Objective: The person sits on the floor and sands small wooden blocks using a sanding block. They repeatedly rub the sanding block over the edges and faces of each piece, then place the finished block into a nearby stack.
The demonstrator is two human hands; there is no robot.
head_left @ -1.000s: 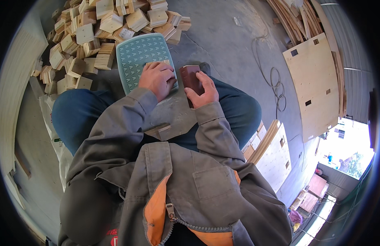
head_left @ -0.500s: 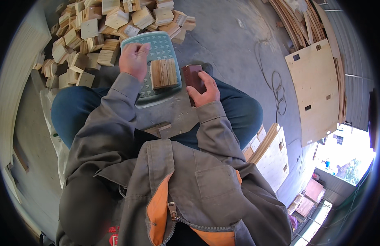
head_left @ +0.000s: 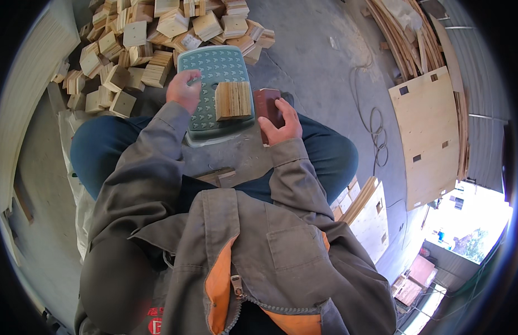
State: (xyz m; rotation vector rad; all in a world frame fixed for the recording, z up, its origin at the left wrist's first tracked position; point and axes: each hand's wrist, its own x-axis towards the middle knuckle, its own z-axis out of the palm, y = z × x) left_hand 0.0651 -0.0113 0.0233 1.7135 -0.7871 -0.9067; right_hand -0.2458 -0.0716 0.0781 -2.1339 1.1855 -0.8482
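Observation:
A pale green plastic step stool [head_left: 214, 62] with a raised pattern stands between my knees. On its right half rests a layered plywood block [head_left: 234, 101], striped along its sides, with neither hand on it. My left hand [head_left: 184, 92] hovers by the stool's left edge, apart from the block. Its fingers are curled in, slightly blurred, and hide whatever may be inside. My right hand [head_left: 281, 124] grips a reddish-brown sanding block [head_left: 268, 106] just right of the stool, thumb on the near left side and fingers over the right edge.
A heap of similar plywood blocks [head_left: 135, 34] lies beyond the stool, at the far left. Bent sheets [head_left: 33, 100] stand along the left. On the right are a looped cable [head_left: 377, 128], notched plywood panels [head_left: 429, 134] and stacked boards [head_left: 370, 215]. A wood offcut [head_left: 225, 177] lies between my legs.
The plywood block has turned a little on the stool, showing two striped sides. My left hand has drawn back toward me. My right hand keeps the sanding block; the view has shifted slightly.

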